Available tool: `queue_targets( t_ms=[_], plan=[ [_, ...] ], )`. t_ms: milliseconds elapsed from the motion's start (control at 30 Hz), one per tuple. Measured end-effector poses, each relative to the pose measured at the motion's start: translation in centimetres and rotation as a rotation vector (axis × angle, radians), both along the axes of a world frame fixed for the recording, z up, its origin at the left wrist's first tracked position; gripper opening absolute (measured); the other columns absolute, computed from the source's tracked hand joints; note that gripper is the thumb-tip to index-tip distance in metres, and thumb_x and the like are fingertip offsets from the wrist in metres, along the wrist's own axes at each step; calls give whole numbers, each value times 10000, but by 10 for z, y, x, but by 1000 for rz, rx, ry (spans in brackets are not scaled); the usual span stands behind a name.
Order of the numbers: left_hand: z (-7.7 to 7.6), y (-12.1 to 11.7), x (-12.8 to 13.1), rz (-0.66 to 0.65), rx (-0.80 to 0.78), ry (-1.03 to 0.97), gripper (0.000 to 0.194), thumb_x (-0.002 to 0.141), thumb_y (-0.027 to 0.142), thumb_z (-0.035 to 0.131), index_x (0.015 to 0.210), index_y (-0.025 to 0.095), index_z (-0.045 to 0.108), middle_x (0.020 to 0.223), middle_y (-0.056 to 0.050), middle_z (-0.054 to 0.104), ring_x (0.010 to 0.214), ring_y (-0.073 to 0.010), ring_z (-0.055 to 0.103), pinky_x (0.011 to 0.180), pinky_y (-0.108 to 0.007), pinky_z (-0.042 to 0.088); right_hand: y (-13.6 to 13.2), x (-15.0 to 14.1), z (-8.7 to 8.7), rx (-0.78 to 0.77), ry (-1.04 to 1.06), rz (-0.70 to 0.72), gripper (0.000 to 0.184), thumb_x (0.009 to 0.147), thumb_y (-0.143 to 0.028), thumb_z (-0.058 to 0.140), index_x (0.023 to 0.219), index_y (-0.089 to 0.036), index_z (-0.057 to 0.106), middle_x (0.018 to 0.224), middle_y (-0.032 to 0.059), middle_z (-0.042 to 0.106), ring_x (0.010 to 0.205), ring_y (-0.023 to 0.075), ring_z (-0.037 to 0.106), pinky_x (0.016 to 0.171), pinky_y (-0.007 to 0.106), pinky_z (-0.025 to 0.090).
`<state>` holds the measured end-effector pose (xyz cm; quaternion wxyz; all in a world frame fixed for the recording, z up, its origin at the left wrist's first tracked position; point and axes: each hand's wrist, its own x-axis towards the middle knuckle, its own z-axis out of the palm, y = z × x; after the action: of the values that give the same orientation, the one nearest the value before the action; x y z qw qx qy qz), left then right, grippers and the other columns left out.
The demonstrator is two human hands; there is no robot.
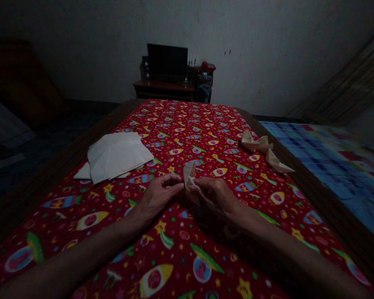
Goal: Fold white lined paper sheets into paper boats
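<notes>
A small folded paper piece (189, 176), pale and pointed at its upper end, is held upright above the red cloth between both hands. My left hand (162, 189) pinches its left edge between thumb and fingers. From the other side my right hand (216, 193) grips it, with the fingertips at its middle folds and lower part. To the left lies a fanned stack of pale paper sheets (118, 155). Over at the right edge of the cloth sit several folded paper pieces, among them a pointed one (276, 162) and another (249, 141) farther back.
The red cloth (202, 265) with rocket and star prints covers a long dark-edged surface. Beyond its far end, a dark monitor (167, 61) stands on a wooden desk (165, 88) by the wall. A blue checked cloth (302, 153) lies to the right. The room is dim.
</notes>
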<state>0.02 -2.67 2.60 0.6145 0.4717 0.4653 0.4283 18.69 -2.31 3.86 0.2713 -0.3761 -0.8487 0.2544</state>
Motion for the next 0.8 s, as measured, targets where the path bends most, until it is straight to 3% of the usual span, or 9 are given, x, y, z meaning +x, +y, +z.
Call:
queue_targets(
  t_ms=[200,400,800],
  plan=[
    [-3,-1,0,21,-17,-76,386,653,375,739,924,140,597,816,-36,688,662,-158,649,631,-273,520,3,0,-1,11,-2,-83,299,920,-304,413,706,-146,546,573,-34,445,489,59,366,482,172,259],
    [-4,-2,-1,33,-17,-95,323,667,360,736,864,137,612,691,-5,662,613,-142,633,639,-271,528,4,-1,0,29,-4,-112,334,921,-311,401,666,-146,537,541,-32,436,469,59,347,465,182,238],
    [-1,-2,0,50,4,-69,350,637,374,754,867,136,641,752,-16,681,631,-137,625,622,-246,510,1,-2,2,12,-23,-136,346,912,-301,405,629,-146,530,531,-34,431,461,57,325,462,193,230]
  ],
)
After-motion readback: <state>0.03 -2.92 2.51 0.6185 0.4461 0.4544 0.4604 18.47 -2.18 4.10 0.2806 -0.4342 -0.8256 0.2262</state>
